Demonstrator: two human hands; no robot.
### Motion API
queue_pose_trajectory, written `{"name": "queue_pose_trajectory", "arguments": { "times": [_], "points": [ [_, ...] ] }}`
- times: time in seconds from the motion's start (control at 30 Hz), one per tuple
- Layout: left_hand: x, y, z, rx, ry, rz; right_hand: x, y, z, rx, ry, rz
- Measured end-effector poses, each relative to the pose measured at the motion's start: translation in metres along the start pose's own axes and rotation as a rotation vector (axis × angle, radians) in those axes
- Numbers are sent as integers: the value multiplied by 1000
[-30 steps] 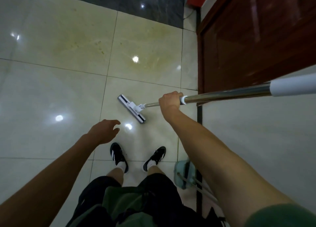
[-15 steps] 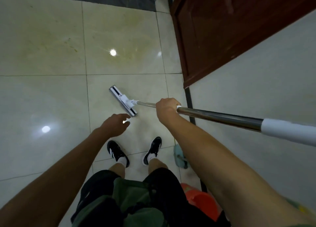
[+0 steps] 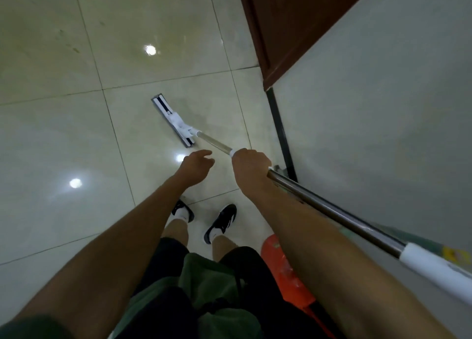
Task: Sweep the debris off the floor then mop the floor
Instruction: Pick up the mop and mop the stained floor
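On the shiny tiled floor (image 3: 63, 134), the flat mop head (image 3: 173, 122) lies just ahead of two black shoes (image 3: 221, 222). The right hand (image 3: 251, 165) grips the shiny metal mop pole (image 3: 332, 211), with its fingers curled tight around it. The pole has a white grip (image 3: 434, 272) at the near end. The left hand (image 3: 196, 165) is held out over the floor near the mop head, with loose fingers, and holds nothing. A brown door (image 3: 293, 26) and a grey wall (image 3: 383, 108) stand on the right. Something orange (image 3: 283, 272) sits low beside the right leg.
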State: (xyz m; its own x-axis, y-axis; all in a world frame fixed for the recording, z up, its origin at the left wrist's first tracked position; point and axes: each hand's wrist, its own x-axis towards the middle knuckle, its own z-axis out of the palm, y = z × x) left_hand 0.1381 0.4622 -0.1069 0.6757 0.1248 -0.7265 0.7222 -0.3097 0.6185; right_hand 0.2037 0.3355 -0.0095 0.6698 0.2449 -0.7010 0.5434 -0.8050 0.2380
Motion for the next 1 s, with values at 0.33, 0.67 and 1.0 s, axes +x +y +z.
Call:
{"name": "queue_pose_trajectory", "arguments": {
  "times": [0.33,0.67,1.0],
  "points": [
    [29,25,96,-761,-7,-334,-18,25,70,152,59,7],
    [48,30,138,-1051,-5,-478,-30,40,108,387,161,45],
    [50,33,131,-978,68,-444,-39,51,105,521,226,3]
  ]
}}
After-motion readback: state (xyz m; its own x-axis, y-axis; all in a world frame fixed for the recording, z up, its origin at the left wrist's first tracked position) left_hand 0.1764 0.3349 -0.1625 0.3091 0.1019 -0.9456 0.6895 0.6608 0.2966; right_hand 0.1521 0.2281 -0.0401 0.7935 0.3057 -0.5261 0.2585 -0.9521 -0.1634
